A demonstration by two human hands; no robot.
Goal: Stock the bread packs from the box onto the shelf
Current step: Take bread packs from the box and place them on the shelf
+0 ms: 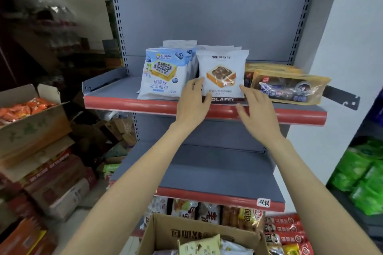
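A: How do the hands sit?

B: Both reach up to the grey metal shelf (pixel 116 89). The left hand (pixel 193 102) has its fingers straight and slightly spread, the tips touching the left edge of the white chocolate bread pack (pixel 222 74). The right hand (pixel 256 113) is spread loosely, fingers relaxed; its upper fingertip seems to touch the pack's right edge, though the blur makes that hard to confirm. Neither hand curls around anything.

A: Where is that pack?

B: Upright at the shelf's red front lip, between the hands, with similar white packs stacked behind it. At its 9 o'clock, touching it, stands the blue-and-white blueberry bread pack (pixel 162 73). At 3 o'clock lie flat, glossy yellowish packs (pixel 290 86) with dark filling.

A: Anything hidden?

B: The left hand covers the pack's lower left corner, and its bottom lettering is partly cut off. The cardboard box (pixel 161 232) at 6 o'clock is cropped by the frame; crinkled wrappers show inside it. A lower shelf (pixel 207 170) lies between.
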